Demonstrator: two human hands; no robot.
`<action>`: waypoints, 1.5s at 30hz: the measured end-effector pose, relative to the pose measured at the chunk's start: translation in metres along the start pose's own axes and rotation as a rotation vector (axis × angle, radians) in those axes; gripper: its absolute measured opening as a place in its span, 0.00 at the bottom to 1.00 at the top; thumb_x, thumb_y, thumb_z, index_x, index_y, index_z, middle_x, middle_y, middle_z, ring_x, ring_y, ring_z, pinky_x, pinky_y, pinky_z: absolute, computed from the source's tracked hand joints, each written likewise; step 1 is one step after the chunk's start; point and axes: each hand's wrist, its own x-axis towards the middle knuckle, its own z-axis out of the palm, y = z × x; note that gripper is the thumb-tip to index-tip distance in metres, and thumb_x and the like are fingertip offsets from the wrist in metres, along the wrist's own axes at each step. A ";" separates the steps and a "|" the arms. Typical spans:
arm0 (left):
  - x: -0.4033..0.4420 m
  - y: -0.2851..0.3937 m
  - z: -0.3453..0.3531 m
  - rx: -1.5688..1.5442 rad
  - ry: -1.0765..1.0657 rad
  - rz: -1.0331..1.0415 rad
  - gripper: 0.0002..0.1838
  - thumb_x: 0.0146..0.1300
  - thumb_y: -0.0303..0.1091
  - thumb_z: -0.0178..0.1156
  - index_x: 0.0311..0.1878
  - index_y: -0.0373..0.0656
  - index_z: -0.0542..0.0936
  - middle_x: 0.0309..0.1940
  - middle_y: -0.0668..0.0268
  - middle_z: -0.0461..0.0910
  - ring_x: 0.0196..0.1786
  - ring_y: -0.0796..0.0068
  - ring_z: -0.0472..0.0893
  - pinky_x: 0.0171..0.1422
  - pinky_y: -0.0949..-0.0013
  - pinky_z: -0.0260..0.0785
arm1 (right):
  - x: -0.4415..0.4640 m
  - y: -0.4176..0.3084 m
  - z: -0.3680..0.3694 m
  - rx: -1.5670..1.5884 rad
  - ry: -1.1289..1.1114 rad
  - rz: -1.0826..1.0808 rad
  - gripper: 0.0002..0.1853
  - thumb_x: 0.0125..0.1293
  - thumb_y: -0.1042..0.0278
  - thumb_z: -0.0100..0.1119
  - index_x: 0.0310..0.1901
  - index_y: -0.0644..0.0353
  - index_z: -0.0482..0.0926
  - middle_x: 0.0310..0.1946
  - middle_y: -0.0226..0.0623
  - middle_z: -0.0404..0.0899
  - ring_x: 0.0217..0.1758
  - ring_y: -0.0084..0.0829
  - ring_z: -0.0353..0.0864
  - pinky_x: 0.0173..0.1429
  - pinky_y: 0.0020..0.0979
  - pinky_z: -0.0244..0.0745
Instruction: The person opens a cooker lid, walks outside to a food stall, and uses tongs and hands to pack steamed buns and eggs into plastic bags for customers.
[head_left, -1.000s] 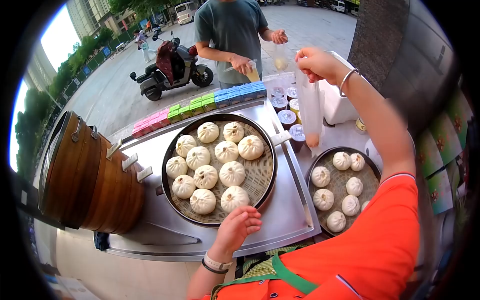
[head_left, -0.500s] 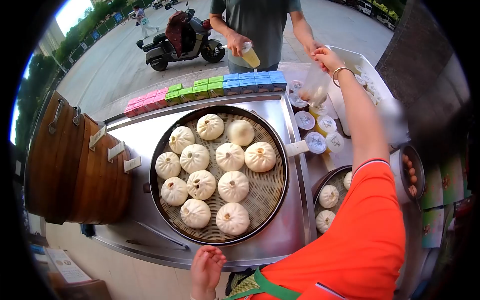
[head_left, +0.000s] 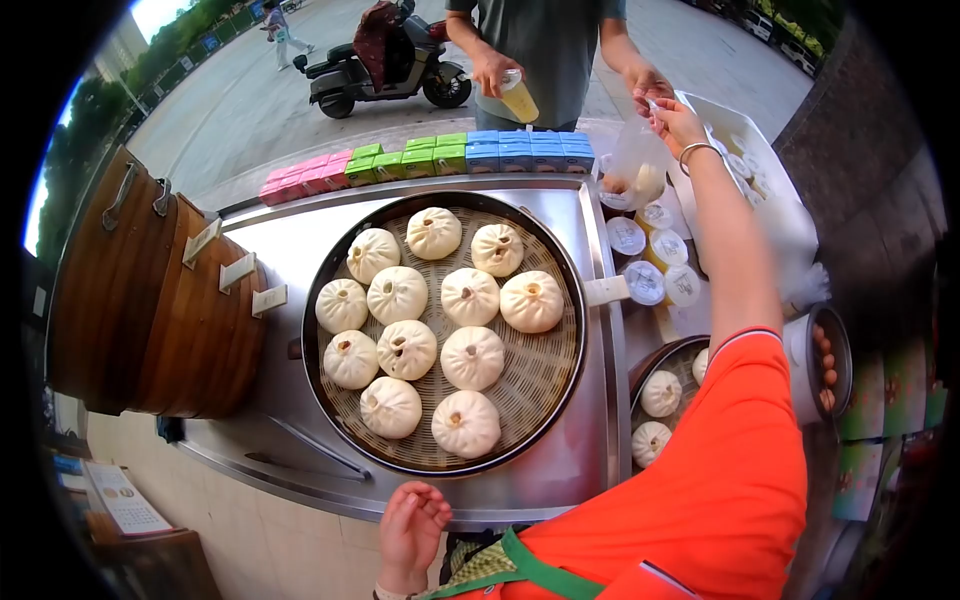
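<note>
My right hand [head_left: 681, 125] stretches far out over the counter, fingers pinched on the top of a clear plastic bag [head_left: 640, 155]. Pale and brownish food shows inside the bag; its exact kind I cannot make out. Another person's hand [head_left: 649, 84] meets my fingertips at the bag's top. Lidded cups [head_left: 627, 237] stand below the bag. Near the counter's front edge is my left hand [head_left: 412, 532], loosely curled and holding nothing. Beyond it, several steamed buns [head_left: 467, 424] sit on the woven mat of a round steamer tray [head_left: 575, 400].
Stacked wooden steamers [head_left: 150, 300] rise at the left. Pink, green and blue drink boxes [head_left: 432, 158] line the far edge. The person opposite holds a yellow drink cup [head_left: 518, 97]. At the right are a white bin [head_left: 790, 195], a second bun tray [head_left: 640, 378] and a pot of eggs [head_left: 803, 350].
The view has shifted slightly. The other person's hand has opened somewhat at the bag's top, while my right hand keeps its pinch. My left hand stays near the counter edge.
</note>
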 end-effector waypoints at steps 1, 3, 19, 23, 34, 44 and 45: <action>-0.002 0.001 -0.001 0.010 0.009 -0.006 0.07 0.63 0.31 0.45 0.38 0.38 0.70 0.35 0.59 0.73 0.37 0.67 0.75 0.43 0.66 0.70 | -0.002 0.000 -0.004 0.008 0.035 -0.020 0.12 0.54 0.77 0.52 0.42 0.60 0.70 0.28 0.31 0.71 0.26 0.22 0.70 0.30 0.22 0.68; -0.006 0.002 -0.011 0.015 -0.019 0.005 0.08 0.63 0.33 0.46 0.35 0.39 0.70 0.33 0.60 0.73 0.36 0.67 0.75 0.42 0.66 0.70 | -0.015 -0.004 -0.011 -0.101 0.099 -0.003 0.14 0.56 0.77 0.52 0.45 0.60 0.68 0.29 0.30 0.71 0.31 0.22 0.70 0.37 0.23 0.68; -0.100 0.131 -0.222 0.742 0.089 0.339 0.09 0.63 0.31 0.46 0.40 0.38 0.73 0.20 0.73 0.70 0.26 0.84 0.70 0.33 0.80 0.64 | -0.526 -0.054 0.167 -0.555 -0.813 -0.020 0.02 0.56 0.78 0.53 0.30 0.66 0.75 0.23 0.30 0.72 0.21 0.16 0.70 0.24 0.16 0.63; -0.133 0.177 -0.385 1.300 0.228 0.583 0.08 0.56 0.28 0.48 0.33 0.35 0.75 0.20 0.62 0.74 0.25 0.76 0.72 0.33 0.76 0.65 | -0.642 0.011 0.258 -0.634 -0.908 0.208 0.04 0.55 0.76 0.55 0.26 0.66 0.75 0.16 0.27 0.71 0.15 0.14 0.66 0.19 0.16 0.60; 0.033 0.409 -0.844 0.774 1.257 0.595 0.17 0.59 0.35 0.39 0.36 0.33 0.76 0.34 0.47 0.77 0.39 0.47 0.74 0.45 0.56 0.65 | -0.830 0.113 0.530 -0.604 -0.850 0.867 0.08 0.60 0.73 0.51 0.40 0.66 0.72 0.24 0.30 0.73 0.24 0.17 0.69 0.30 0.17 0.65; 0.098 0.459 -0.953 0.179 0.960 0.630 0.15 0.59 0.38 0.46 0.26 0.37 0.74 0.21 0.60 0.75 0.24 0.71 0.73 0.30 0.69 0.64 | -0.846 0.191 0.665 -0.798 -0.734 0.968 0.11 0.60 0.73 0.52 0.44 0.64 0.71 0.28 0.30 0.73 0.31 0.19 0.70 0.37 0.20 0.66; 0.084 0.463 -0.941 0.527 1.160 0.587 0.15 0.59 0.38 0.48 0.25 0.37 0.74 0.21 0.60 0.76 0.24 0.69 0.74 0.31 0.68 0.65 | -0.847 0.196 0.667 -0.807 -0.718 0.999 0.10 0.60 0.73 0.51 0.43 0.66 0.71 0.26 0.31 0.74 0.28 0.18 0.71 0.34 0.19 0.67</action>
